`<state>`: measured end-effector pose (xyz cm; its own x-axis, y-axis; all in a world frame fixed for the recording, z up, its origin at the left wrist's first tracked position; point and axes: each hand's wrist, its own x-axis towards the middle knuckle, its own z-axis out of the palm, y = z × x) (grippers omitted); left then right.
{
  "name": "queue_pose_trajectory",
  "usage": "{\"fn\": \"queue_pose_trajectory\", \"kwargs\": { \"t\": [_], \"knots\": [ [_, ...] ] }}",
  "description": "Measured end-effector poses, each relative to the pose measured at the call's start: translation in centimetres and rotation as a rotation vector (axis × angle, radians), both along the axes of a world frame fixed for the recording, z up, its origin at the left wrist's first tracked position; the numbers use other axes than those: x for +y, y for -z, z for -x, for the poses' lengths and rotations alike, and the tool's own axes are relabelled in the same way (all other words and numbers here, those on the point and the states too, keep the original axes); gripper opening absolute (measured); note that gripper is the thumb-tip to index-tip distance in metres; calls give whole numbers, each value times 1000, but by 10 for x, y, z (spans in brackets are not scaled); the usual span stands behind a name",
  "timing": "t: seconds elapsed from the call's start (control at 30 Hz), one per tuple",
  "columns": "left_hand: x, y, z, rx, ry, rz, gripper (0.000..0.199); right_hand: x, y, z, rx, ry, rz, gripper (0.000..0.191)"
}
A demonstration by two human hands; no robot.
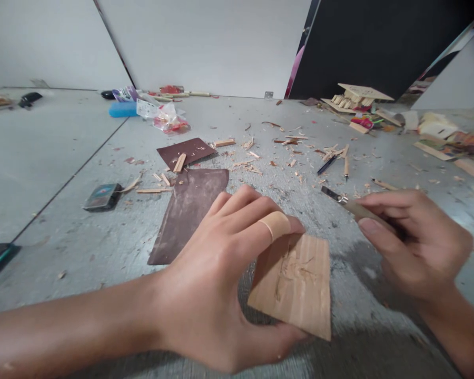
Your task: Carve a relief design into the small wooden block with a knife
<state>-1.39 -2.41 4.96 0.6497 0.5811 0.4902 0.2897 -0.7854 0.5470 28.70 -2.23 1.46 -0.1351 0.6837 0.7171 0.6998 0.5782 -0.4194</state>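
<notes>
My left hand [221,273] grips a small square wooden board [294,281] by its far and near edges, thumb at the near side. A tan bandage wraps one finger. Carved lines mark the board's upper face, which is tilted slightly. To the right, my right hand [418,242] is closed around the handle of a carving knife [349,205], its dark metal blade pointing up and left. The blade is apart from the board. Just beyond my left hand lies a brown sheet of sandpaper [193,210].
Wood shavings [253,168] litter the grey surface. A second sandpaper piece [187,152], a small dark box [102,197], a blue pen [327,165] and a plastic bag [168,118] lie around. A wooden model [359,95] stands at the back right before the panels.
</notes>
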Motion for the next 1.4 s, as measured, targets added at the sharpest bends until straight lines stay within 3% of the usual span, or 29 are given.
{"fn": "queue_pose_trajectory", "kwargs": {
  "t": [0.97,1.13,1.27,1.4],
  "knots": [
    [3,5,-2,82,-24,4,58,-3,3,-3,40,35,-72,17],
    [8,17,-4,209,-45,21,51,-3,2,-2,-22,7,-76,12],
    [14,24,-6,370,-64,35,50,-5,-9,4,-151,-35,-83,10],
    [16,24,-7,574,-70,88,49,-4,-20,11,-285,-232,-25,16]
  ]
}}
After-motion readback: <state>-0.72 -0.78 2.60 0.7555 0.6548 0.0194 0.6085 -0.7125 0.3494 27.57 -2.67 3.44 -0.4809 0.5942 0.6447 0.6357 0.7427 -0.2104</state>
